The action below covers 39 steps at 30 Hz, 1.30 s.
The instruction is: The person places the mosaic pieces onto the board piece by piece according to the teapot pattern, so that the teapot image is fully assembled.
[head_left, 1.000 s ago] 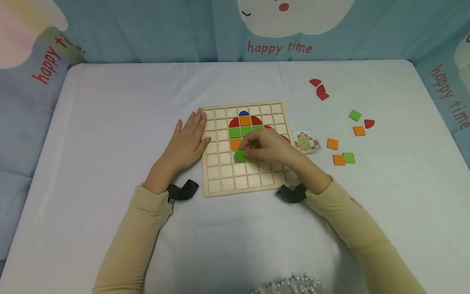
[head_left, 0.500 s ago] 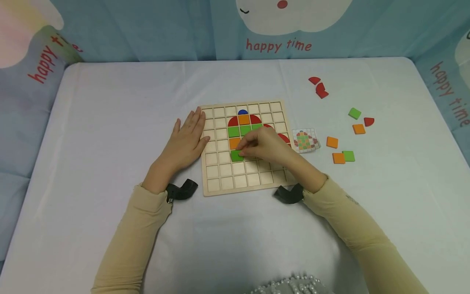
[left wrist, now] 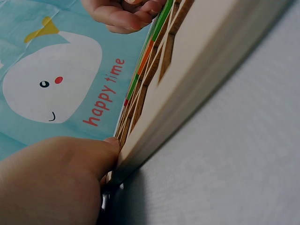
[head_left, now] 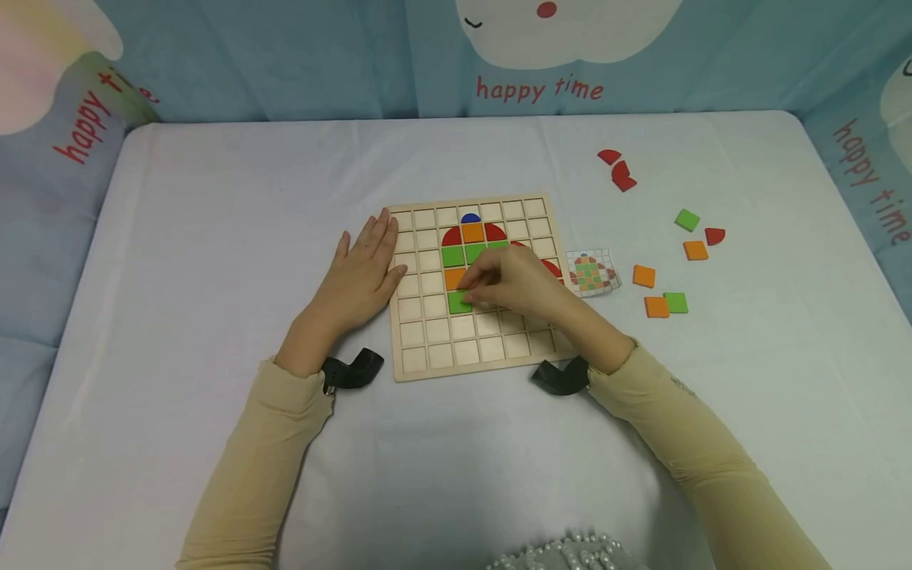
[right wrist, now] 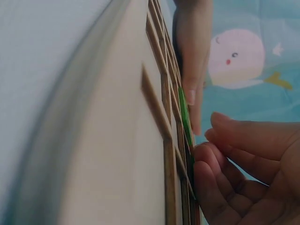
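A wooden grid board (head_left: 466, 352) lies on the table with red, orange, green and blue pieces in its cells. My left hand (head_left: 359, 273) rests along its left edge, fingers spread and straight. Over the middle of the board is my right hand (head_left: 523, 281), thumb and fingers loosely bent beside a green square tile (head_left: 457, 303), which lies in a cell below an orange tile (head_left: 454, 279). In the right wrist view, a gap shows between the thumb (right wrist: 222, 119) and the green tile (right wrist: 185, 112), and lower fingertips meet the board. The right hand hides several cells.
A small pattern card (head_left: 594, 273) lies against the board's right edge. Farther right are loose orange tiles (head_left: 657, 307), green tiles (head_left: 675, 302) and red pieces (head_left: 621, 176). A pearl-beaded object (head_left: 577, 552) shows at the bottom edge.
The green square tile has moved slightly left and now lies in its cell; a second ago my right hand held it slightly askew. The left hand has stayed on the board's edge.
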### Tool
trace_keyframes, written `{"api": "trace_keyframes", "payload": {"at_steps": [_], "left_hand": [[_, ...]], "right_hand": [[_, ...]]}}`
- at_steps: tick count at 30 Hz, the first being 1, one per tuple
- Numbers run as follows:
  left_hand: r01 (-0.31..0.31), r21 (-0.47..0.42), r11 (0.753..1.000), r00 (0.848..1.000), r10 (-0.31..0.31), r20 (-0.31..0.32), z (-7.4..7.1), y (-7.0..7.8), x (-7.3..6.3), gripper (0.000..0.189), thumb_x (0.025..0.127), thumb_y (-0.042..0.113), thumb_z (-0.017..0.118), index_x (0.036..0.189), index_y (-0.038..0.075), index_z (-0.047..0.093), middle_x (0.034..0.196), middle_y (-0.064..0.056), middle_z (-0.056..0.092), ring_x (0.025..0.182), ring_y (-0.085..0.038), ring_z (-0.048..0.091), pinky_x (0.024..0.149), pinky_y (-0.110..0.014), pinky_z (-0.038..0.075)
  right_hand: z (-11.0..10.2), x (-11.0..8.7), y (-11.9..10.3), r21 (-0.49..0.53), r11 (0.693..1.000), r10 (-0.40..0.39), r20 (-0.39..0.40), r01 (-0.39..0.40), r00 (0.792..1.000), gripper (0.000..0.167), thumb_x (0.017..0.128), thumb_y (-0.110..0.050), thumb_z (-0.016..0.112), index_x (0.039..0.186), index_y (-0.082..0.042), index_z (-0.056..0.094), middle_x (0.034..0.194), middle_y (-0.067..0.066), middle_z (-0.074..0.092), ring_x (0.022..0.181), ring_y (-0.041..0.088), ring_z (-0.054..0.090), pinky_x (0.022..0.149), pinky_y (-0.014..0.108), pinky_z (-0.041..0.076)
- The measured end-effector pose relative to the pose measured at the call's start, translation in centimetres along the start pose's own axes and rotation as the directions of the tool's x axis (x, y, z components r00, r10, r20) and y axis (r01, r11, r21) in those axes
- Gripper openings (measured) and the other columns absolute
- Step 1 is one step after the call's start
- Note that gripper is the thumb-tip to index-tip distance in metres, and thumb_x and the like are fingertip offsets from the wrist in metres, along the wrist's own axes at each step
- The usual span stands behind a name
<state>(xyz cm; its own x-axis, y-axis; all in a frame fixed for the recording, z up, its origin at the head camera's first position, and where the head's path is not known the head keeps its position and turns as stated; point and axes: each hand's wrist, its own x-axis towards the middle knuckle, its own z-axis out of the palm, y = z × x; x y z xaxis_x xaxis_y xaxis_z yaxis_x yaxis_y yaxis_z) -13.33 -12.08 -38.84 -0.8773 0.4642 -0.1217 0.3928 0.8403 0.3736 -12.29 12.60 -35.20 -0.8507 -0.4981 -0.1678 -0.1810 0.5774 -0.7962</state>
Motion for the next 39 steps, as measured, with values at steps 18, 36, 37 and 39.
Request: {"api": "trace_keyframes", "payload": {"at_steps": [18,36,37,39], "left_hand": [[-0.017,0.004,1.0,1.0,0.017,-0.014,0.2,0.1,-0.2,0.064,0.103,0.033,0.032,0.15,0.0,0.004,0.157,-0.013,-0.002,0.144,-0.028,-0.001,0.112,-0.052,-0.004],[-0.016,0.008,1.0,1.0,0.016,-0.017,0.0,0.1,-0.2,0.064,0.103,0.033,0.032,0.15,0.0,0.003,0.157,-0.013,-0.003,0.144,-0.028,-0.002,0.112,-0.051,-0.004],[-0.014,0.009,1.0,1.0,0.014,-0.014,0.0,0.0,-0.2,0.064,0.103,0.033,0.031,0.15,0.001,0.003,0.157,-0.013,-0.003,0.144,-0.027,-0.002,0.112,-0.051,-0.004],[-0.011,0.012,1.0,1.0,0.011,-0.009,0.0,0.0,-0.2,0.064,0.103,0.033,0.031,0.15,0.001,0.002,0.157,-0.013,-0.004,0.144,-0.027,-0.002,0.112,-0.051,-0.004]], "right_hand": [[-4.9,-3.5,3.4,0.044,0.992,0.121,-0.157,-0.115,0.98,0.014,0.084,-0.01,0.072,0.094,-0.001,0.072,0.086,0.008,0.068,0.073,0.019,0.06,0.063,0.021,0.047],[-10.9,-9.9,7.1,-0.024,0.944,0.305,-0.322,-0.33,0.896,0.031,0.085,-0.021,0.073,0.108,-0.001,0.068,0.091,0.001,0.067,0.077,0.006,0.06,0.065,0.019,0.05],[-11.1,-10.1,7.2,-0.028,0.942,0.309,-0.318,-0.335,0.896,0.032,0.085,-0.021,0.073,0.109,-0.001,0.067,0.091,0.001,0.068,0.077,0.006,0.06,0.065,0.019,0.05],[-11.5,-10.3,7.5,-0.033,0.939,0.317,-0.311,-0.344,0.896,0.031,0.086,-0.02,0.072,0.11,0.0,0.067,0.09,-0.001,0.068,0.077,0.005,0.061,0.066,0.018,0.05]]}}
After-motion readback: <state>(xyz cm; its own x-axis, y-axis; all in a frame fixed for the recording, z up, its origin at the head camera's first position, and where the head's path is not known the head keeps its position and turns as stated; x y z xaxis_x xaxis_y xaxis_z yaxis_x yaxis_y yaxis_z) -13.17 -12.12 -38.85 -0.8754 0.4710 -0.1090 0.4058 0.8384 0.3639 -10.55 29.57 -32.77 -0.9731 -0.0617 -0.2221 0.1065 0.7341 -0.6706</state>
